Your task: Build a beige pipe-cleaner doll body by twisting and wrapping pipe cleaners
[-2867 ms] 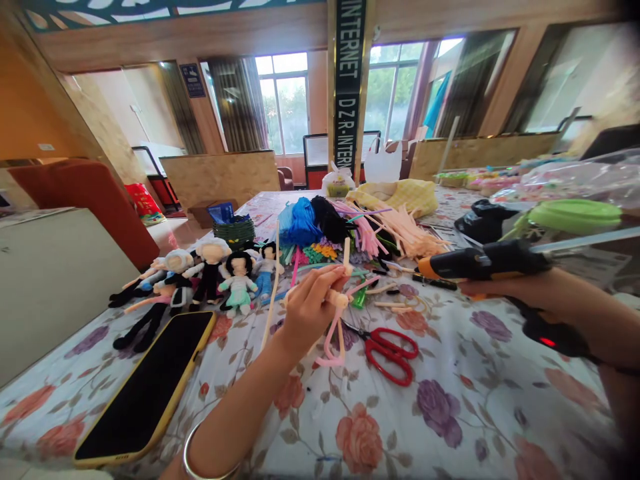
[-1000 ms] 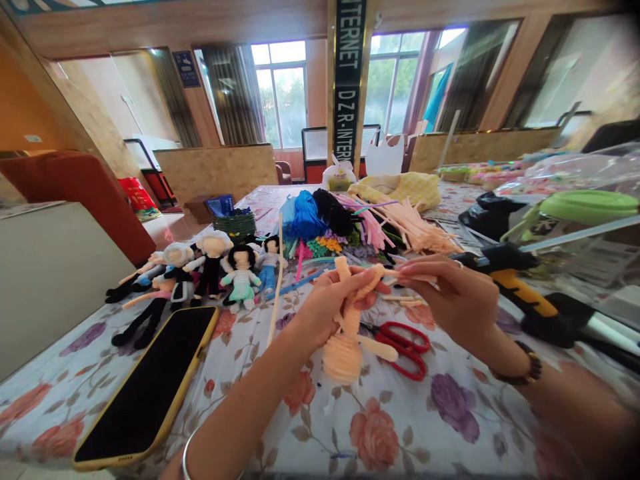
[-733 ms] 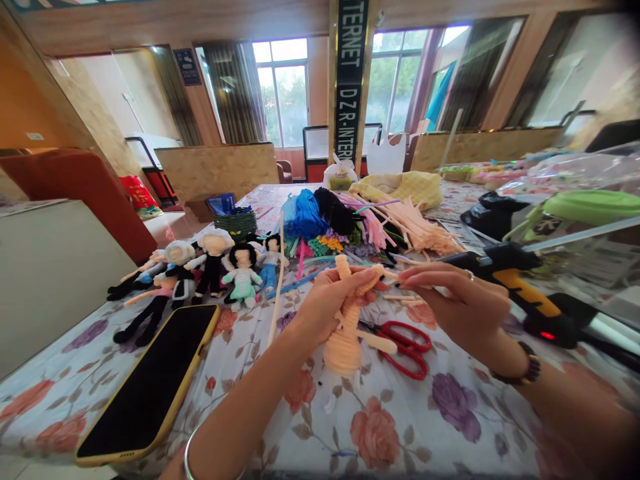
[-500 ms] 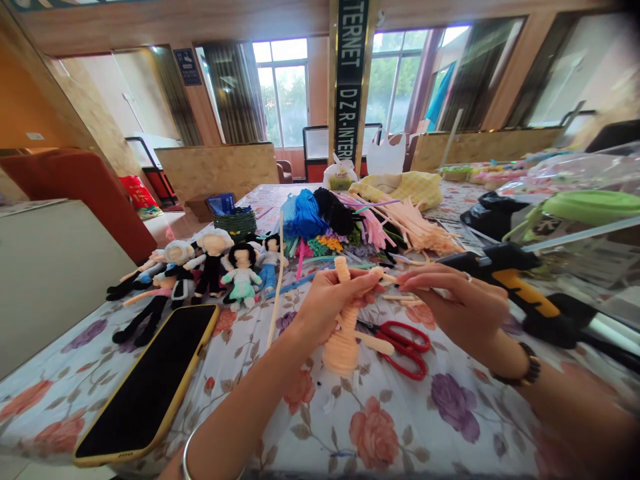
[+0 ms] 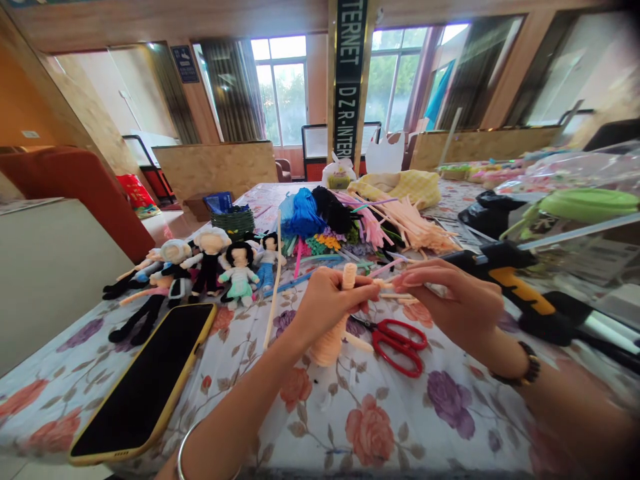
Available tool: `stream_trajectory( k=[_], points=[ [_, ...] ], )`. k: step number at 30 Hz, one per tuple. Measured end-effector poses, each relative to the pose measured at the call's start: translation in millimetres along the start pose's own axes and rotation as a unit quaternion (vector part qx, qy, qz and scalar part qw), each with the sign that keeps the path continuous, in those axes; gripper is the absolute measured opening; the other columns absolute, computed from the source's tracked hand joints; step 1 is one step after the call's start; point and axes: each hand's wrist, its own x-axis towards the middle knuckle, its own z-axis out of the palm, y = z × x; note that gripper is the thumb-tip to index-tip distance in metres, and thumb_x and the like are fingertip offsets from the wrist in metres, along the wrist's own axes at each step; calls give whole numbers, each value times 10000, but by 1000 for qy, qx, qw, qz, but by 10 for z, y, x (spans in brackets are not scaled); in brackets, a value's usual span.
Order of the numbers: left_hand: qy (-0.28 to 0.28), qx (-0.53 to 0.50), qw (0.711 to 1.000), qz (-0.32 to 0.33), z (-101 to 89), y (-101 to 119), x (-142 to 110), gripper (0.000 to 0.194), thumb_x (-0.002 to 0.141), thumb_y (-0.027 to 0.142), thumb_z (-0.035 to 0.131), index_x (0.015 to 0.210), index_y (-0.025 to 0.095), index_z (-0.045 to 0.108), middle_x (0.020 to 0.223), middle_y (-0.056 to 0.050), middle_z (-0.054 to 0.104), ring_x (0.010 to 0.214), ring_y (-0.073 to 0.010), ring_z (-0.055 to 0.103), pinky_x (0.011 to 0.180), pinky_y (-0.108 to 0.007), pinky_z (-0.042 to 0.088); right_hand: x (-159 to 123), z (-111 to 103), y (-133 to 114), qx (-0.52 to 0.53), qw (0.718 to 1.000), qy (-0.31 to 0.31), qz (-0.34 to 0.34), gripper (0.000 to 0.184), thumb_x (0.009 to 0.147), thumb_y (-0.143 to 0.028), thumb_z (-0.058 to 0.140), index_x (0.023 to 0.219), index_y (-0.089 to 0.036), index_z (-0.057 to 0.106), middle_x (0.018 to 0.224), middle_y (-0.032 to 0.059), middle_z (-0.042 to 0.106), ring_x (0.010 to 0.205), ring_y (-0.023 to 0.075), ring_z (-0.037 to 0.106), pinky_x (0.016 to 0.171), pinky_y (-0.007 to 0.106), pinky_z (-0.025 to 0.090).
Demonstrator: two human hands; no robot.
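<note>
My left hand (image 5: 327, 303) is closed round a peach pipe-cleaner doll body (image 5: 330, 337), holding it upright above the floral tablecloth (image 5: 400, 427). My right hand (image 5: 453, 303) pinches the thin peach pipe-cleaner arm (image 5: 387, 283) that sticks out sideways from the body, fingertips almost touching my left thumb. Red scissors (image 5: 397, 337) lie on the cloth just below both hands. A black and orange glue gun (image 5: 505, 270) rests behind my right hand.
A black phone in a yellow case (image 5: 143, 383) lies at the lower left. Several finished dolls (image 5: 210, 263) lie in a row behind it. A heap of coloured pipe cleaners (image 5: 350, 223) fills the table's middle; a green-lidded clear container (image 5: 580, 213) stands right.
My right hand has put the glue gun down and come to the doll. The doll has turned in my left hand; its wound lower end now hangs further left.
</note>
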Motion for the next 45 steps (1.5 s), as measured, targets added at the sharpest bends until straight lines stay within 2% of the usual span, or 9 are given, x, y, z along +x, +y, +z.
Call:
stream_trajectory(
  k=[7,13,18,22,25,27,33,40,45],
  points=[
    [-40,50,997,-31,14,15,-13,229,694,346,671,752,138,745,523,-20,582,447,-69,460,423,-187,310,21,-17,-24,3,1000,-31,-6,151,770,-133,665,845,-259,627,721,-22,701,668,133,671,637,255,555],
    [-76,100,991,-41,8,33,-30,232,700,340,656,744,129,742,490,-1,548,424,-62,403,425,-202,287,33,-16,-7,7,997,-72,35,136,770,-173,671,867,-259,631,757,-21,704,666,130,666,616,237,537],
    [-106,109,988,-27,-15,34,-37,224,709,320,649,796,138,747,497,9,547,443,-65,415,439,-201,295,28,0,15,35,987,-94,128,108,753,-259,690,855,-245,659,727,-17,700,636,135,660,601,238,525],
    [-120,93,988,-31,-32,24,-28,205,705,306,657,768,128,737,518,6,567,465,-65,445,452,-195,310,54,10,23,140,953,-125,236,190,717,-319,716,870,-225,655,726,-7,684,651,138,656,620,243,541],
    [-130,73,988,-32,-33,12,-13,191,697,292,672,769,124,728,531,11,567,474,-55,445,460,-187,313,75,-2,48,186,933,-158,263,264,732,-306,707,976,-239,633,757,-8,672,669,130,648,640,248,545],
    [-145,40,988,-33,-32,0,-3,188,690,299,683,744,122,717,549,11,573,479,-51,456,463,-183,321,86,-20,73,173,942,-169,232,262,756,-286,689,1009,-255,626,808,-4,672,696,128,642,659,258,540],
    [-173,-5,984,-36,-40,-18,6,227,654,342,726,726,127,710,560,5,591,473,-48,474,448,-178,323,126,-87,89,69,986,-148,40,217,771,-179,676,976,-239,639,1023,45,637,936,162,612,828,306,505],
    [-164,-3,986,-38,-30,8,-21,213,640,333,736,699,130,707,589,2,599,513,-50,483,491,-178,359,154,-110,74,5,983,-155,-93,187,826,-104,584,942,-239,640,1124,71,577,1013,180,576,822,325,508],
    [-150,42,988,-18,-15,7,-16,233,598,343,755,670,129,699,567,24,546,511,-46,421,469,-185,307,150,-123,137,-24,978,-153,-138,178,832,-80,561,900,-227,634,1117,70,598,1050,194,543,897,362,473]
  ],
)
